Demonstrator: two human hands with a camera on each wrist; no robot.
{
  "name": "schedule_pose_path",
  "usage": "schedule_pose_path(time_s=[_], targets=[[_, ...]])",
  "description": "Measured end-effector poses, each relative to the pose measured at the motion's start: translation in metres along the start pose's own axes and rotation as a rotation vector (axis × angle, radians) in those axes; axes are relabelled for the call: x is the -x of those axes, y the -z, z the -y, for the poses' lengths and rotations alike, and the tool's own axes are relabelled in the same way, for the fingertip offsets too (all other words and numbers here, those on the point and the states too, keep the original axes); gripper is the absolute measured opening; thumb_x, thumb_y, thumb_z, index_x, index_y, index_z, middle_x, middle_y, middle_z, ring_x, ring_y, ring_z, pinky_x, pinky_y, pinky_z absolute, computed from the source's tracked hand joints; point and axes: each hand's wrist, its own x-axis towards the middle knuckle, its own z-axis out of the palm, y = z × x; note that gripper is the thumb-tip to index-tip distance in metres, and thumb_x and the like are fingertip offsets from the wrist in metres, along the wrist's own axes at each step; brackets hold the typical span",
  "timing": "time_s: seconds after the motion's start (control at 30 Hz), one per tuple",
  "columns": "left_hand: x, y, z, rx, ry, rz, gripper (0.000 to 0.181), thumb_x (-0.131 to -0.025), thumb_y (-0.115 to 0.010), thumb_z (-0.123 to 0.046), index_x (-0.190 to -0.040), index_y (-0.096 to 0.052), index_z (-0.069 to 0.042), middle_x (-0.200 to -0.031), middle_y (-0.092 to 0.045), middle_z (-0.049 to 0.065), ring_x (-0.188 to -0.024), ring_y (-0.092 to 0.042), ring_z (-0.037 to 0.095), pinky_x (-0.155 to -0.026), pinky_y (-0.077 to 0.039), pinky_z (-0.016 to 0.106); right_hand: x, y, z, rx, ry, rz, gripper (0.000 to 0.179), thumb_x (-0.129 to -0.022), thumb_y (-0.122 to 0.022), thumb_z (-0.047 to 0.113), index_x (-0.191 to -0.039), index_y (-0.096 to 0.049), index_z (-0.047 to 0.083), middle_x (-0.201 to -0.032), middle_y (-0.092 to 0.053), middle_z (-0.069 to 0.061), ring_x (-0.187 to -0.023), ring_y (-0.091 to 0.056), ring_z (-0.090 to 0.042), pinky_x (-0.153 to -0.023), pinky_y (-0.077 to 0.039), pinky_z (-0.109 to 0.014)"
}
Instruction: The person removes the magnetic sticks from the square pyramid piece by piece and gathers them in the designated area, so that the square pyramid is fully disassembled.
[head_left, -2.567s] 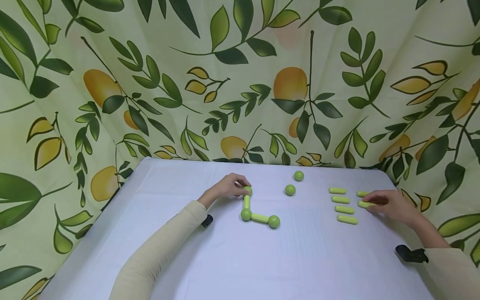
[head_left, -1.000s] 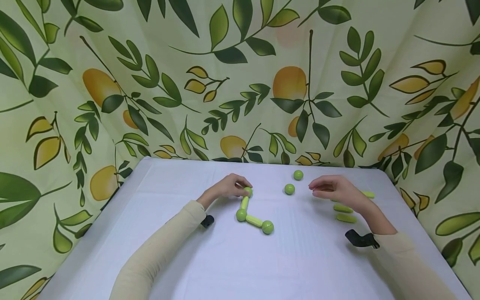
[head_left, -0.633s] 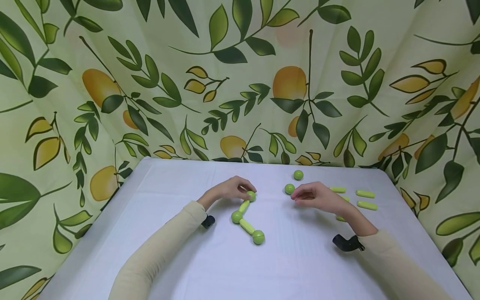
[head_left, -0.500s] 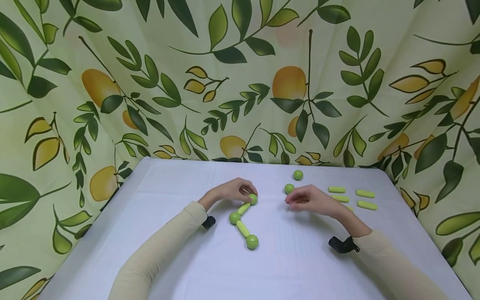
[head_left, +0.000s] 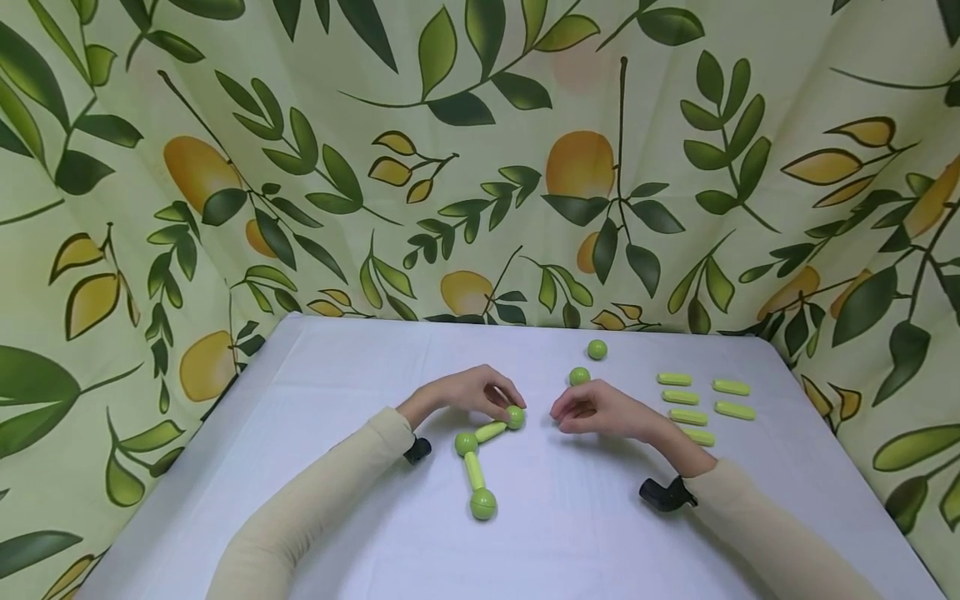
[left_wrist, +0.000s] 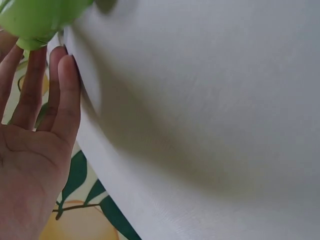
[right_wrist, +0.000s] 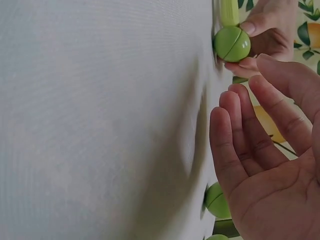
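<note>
A linked chain of green balls and short rods lies bent on the white table. My left hand (head_left: 480, 392) pinches its upper-right end ball (head_left: 515, 417); that ball (left_wrist: 40, 17) looms large over the fingertips in the left wrist view. From there one rod (head_left: 491, 432) runs to the corner ball (head_left: 466, 443), and a second rod (head_left: 474, 472) leads to the near end ball (head_left: 483, 503). Just right of the held ball hovers my right hand (head_left: 603, 410), its fingers loosely bent. The right wrist view shows nothing in that right hand (right_wrist: 270, 150).
Two loose green balls sit behind the right hand, one nearer (head_left: 579, 377) and one farther back (head_left: 597, 349). Several loose green rods (head_left: 687, 417) lie in two columns on the right of the table (head_left: 570, 533). A leaf-patterned curtain (head_left: 480, 167) hangs behind.
My right hand has left the rod it touched and come leftward towards the held ball. My left hand has drawn that ball nearer and rightward, swinging the chain clockwise.
</note>
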Motion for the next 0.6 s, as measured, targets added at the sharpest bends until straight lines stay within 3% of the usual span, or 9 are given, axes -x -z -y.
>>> schedule_pose_path(time_s=[0.13, 0.23, 0.43, 0.6], targets=[[0.002, -0.005, -0.002, 0.01, 0.014, -0.022, 0.03, -0.091, -0.076, 0.001, -0.12, -0.07, 0.003, -0.117, -0.07, 0.008, -0.104, -0.066, 0.015, -0.094, -0.051, 0.028, -0.003, -0.003, 0.001, 0.001, 0.008, 0.008, 0.02, -0.093, -0.075, 0.003, -0.11, -0.071, -0.005, -0.106, -0.07, -0.016, -0.092, -0.068, -0.023, -0.084, -0.056, -0.03], [0.008, -0.009, -0.003, 0.01, 0.051, -0.072, 0.039, -0.089, -0.079, -0.002, -0.126, -0.066, 0.003, -0.117, -0.068, 0.008, -0.101, -0.066, 0.015, -0.093, -0.052, 0.028, -0.006, -0.004, 0.0, 0.004, 0.02, 0.009, 0.02, -0.092, -0.075, 0.002, -0.11, -0.071, -0.005, -0.107, -0.07, -0.016, -0.092, -0.068, -0.024, -0.084, -0.056, -0.031], [0.032, -0.019, -0.01, -0.042, 0.168, -0.2, 0.045, -0.084, -0.086, -0.012, -0.122, -0.064, -0.001, -0.108, -0.067, 0.005, -0.09, -0.066, 0.015, -0.084, -0.054, 0.027, -0.018, -0.01, 0.003, -0.008, 0.001, -0.004, 0.027, -0.09, -0.078, 0.003, -0.114, -0.069, -0.006, -0.108, -0.069, -0.016, -0.093, -0.068, -0.024, -0.084, -0.057, -0.032], [0.049, -0.026, -0.013, -0.092, 0.224, -0.23, 0.041, -0.083, -0.088, -0.018, -0.114, -0.066, -0.004, -0.099, -0.067, 0.0, -0.083, -0.063, 0.011, -0.077, -0.053, 0.024, -0.031, -0.018, 0.006, -0.023, 0.017, -0.021, 0.032, -0.087, -0.081, 0.004, -0.115, -0.069, -0.005, -0.109, -0.069, -0.014, -0.096, -0.068, -0.028, -0.085, -0.057, -0.034]])
